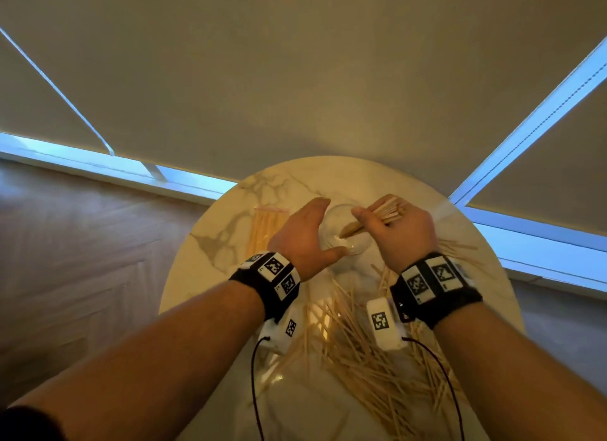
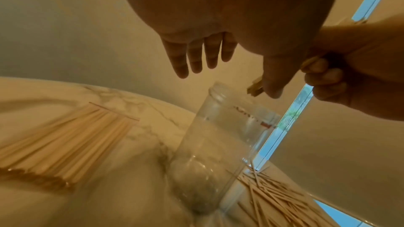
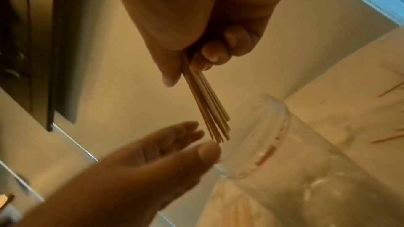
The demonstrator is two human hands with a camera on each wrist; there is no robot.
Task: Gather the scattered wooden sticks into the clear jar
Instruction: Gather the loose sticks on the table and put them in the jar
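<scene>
The clear jar (image 1: 356, 243) stands upright on the round marble table (image 1: 328, 178), looking empty in the left wrist view (image 2: 218, 135). My right hand (image 1: 391, 223) grips a bundle of wooden sticks (image 3: 207, 106) above the jar, their lower ends slanting toward its mouth (image 3: 277, 127). My left hand (image 1: 308, 233) is open beside the jar's rim, fingers (image 2: 196, 54) straight and thumb (image 3: 207, 151) near the glass; I cannot tell whether it touches. Many loose sticks (image 1: 371, 358) lie scattered on the near part of the table.
A clear packet of tidy sticks (image 1: 266, 227) lies left of the jar, seen also from the left wrist (image 2: 65, 137). More stray sticks (image 1: 460, 246) lie right of the jar. Beyond the table edge are wood floor (image 1: 82, 243) and window blinds (image 1: 295, 79).
</scene>
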